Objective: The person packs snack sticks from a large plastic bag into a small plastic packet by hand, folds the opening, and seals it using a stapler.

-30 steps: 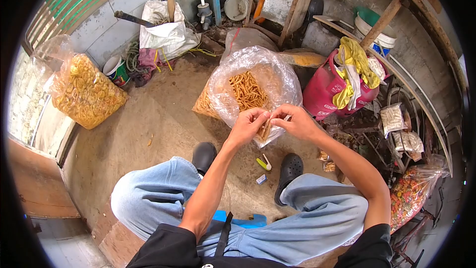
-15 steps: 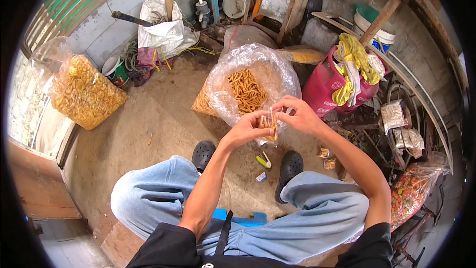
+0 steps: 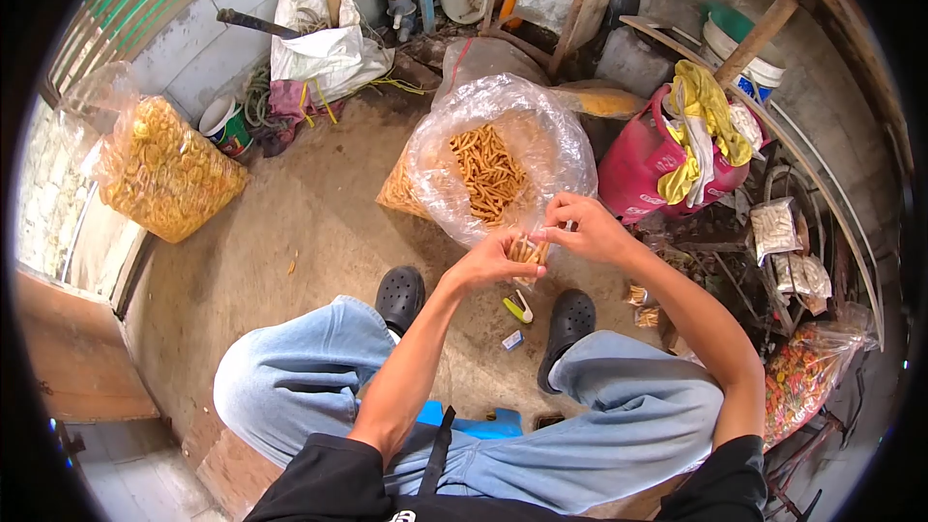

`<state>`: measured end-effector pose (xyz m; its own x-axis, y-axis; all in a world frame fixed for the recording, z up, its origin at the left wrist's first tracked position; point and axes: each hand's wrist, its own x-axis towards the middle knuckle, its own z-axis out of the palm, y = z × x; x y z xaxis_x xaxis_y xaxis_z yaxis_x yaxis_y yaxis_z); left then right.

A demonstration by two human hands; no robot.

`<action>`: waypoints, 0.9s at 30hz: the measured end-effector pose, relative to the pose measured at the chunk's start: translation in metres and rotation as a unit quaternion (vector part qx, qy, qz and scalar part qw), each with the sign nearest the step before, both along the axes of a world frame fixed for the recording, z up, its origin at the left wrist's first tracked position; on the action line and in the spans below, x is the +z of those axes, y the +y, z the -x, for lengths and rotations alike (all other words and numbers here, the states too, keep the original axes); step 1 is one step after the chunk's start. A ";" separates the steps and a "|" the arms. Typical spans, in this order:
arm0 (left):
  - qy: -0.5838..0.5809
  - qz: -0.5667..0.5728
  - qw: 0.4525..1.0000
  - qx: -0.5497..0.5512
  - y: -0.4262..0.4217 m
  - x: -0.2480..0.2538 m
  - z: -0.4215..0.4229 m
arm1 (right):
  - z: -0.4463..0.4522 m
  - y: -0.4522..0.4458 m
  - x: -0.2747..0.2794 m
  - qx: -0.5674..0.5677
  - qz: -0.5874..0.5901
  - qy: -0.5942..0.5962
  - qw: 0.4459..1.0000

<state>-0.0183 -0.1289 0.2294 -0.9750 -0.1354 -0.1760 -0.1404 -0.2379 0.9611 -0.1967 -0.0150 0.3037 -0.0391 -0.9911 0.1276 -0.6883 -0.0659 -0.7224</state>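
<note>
Floor [image 3: 242,300]: carrying the large bag toward its far edge, smaller items lying nearer the person.
Large bag [image 3: 565,140]: standing open, holding a heap of brown sticks [image 3: 488,174]; plenty is remaining inside.
Left hand [image 3: 495,259]: curling partly closed around the small packet's body, gripping it.
Right hand [image 3: 588,232]: pinching the packet's upper end between thumb and fingertips.
Small packet [image 3: 527,254]: hanging in both hands above the floor, just off the large bag's near edge; containing sticks, so filling is looking done; whether its mouth is sealed, cannot tell.
Packet axis: running slightly aslant, upper end pointing away from the person and rightward, lower end toward the person.
Two floor packets [image 3: 647,316]: lying right of the right shoe [image 3: 570,321], apparently filled.
Stapler [image 3: 518,307]: lying between the shoes, unused at this moment.
</note>
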 end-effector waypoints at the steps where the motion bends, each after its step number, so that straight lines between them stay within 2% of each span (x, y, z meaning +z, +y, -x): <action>1: -0.021 0.005 1.000 0.001 0.000 -0.006 0.001 | 0.004 -0.002 -0.004 0.020 -0.003 -0.011 1.000; 2: -0.022 0.004 1.000 0.002 0.001 -0.015 0.002 | 0.007 -0.006 -0.009 0.022 -0.004 -0.012 1.000; 4: 0.005 -0.015 1.000 0.004 0.004 -0.026 0.002 | 0.012 -0.014 -0.017 -0.091 -0.059 -0.103 0.989; 8: -0.003 -0.004 1.000 0.004 0.008 -0.039 0.002 | 0.031 -0.048 -0.061 -0.130 -0.089 -0.079 0.984; 10: -0.013 -0.001 1.000 0.004 0.007 -0.034 0.001 | 0.036 -0.070 -0.092 -0.122 -0.113 0.005 0.986; 11: -0.022 -0.011 1.000 0.001 0.006 -0.033 0.000 | 0.039 -0.081 -0.109 -0.121 -0.113 0.001 0.986; 13: -0.027 -0.024 0.999 -0.009 0.001 -0.032 -0.001 | 0.045 -0.104 -0.145 -0.086 -0.118 0.102 0.984; 15: -0.038 -0.041 0.998 0.000 -0.005 -0.036 -0.003 | 0.055 -0.126 -0.187 -0.081 -0.153 0.118 0.978; 17: -0.050 -0.059 0.997 0.013 -0.011 -0.037 -0.006 | 0.052 -0.138 -0.205 -0.072 -0.188 0.133 0.970; 19: -0.057 -0.067 0.996 0.024 -0.017 -0.035 -0.010 | 0.040 -0.145 -0.210 -0.144 -0.210 0.180 0.950; 20: -0.061 -0.068 0.995 0.028 -0.020 -0.034 -0.010 | 0.035 -0.145 -0.212 -0.140 -0.211 0.176 0.951; 22: -0.047 -0.063 0.997 0.026 -0.024 -0.035 -0.009 | 0.024 -0.141 -0.201 -0.169 -0.173 0.247 0.938; 25: -0.038 -0.102 0.994 0.030 -0.027 -0.040 -0.006 | 0.017 -0.141 -0.197 -0.115 -0.221 0.307 0.918; 27: -0.036 -0.096 0.994 0.033 -0.026 -0.040 -0.005 | 0.018 -0.140 -0.204 -0.120 -0.221 0.306 0.918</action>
<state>-0.0131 -0.1545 0.1892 -0.9490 -0.1565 -0.2736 -0.1848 -0.4269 0.8852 -0.2143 -0.1549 0.1000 -0.3176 -0.9237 -0.2142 -0.9310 0.3467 -0.1146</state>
